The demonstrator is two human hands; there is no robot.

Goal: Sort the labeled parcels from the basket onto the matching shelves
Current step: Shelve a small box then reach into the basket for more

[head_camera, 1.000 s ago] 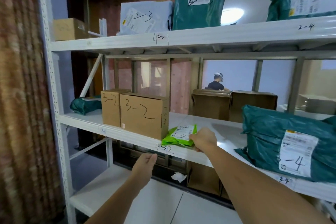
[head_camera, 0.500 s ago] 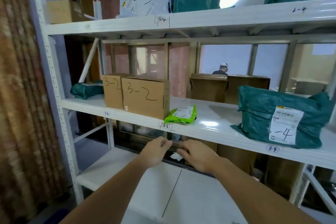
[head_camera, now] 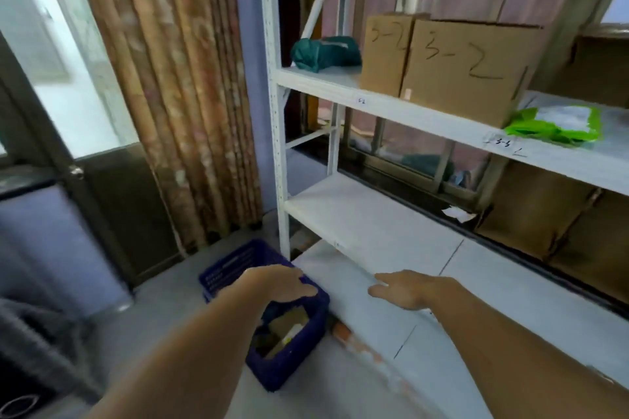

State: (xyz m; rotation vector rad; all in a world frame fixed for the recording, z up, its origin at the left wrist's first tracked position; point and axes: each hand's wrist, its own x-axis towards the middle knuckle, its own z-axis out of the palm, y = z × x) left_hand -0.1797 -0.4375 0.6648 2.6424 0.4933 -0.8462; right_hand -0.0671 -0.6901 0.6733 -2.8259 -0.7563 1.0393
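Observation:
A blue plastic basket (head_camera: 289, 366) stands on the floor beside the white shelf unit, with brown parcels (head_camera: 287, 325) showing inside. My left hand (head_camera: 277, 286) hovers over the basket with fingers stretched out, holding nothing. My right hand (head_camera: 405, 289) is extended flat above the bottom shelf (head_camera: 367, 224), also empty. On the middle shelf (head_camera: 425, 119) stand two cardboard boxes (head_camera: 466, 68) marked 3-2, a small green parcel (head_camera: 558, 124) to their right, and a dark green bag (head_camera: 323, 53) at the left end.
A patterned curtain (head_camera: 177, 78) hangs left of the shelf post (head_camera: 272, 95). A dark door frame (head_camera: 61, 160) and a glass door lie further left. Cardboard boxes (head_camera: 544, 214) sit behind the bottom shelf. Grey floor surrounds the basket.
My view has swung down and left, from the middle shelf to the basket on the floor. Both empty hands have dropped from the shelf edge, the left now over the basket.

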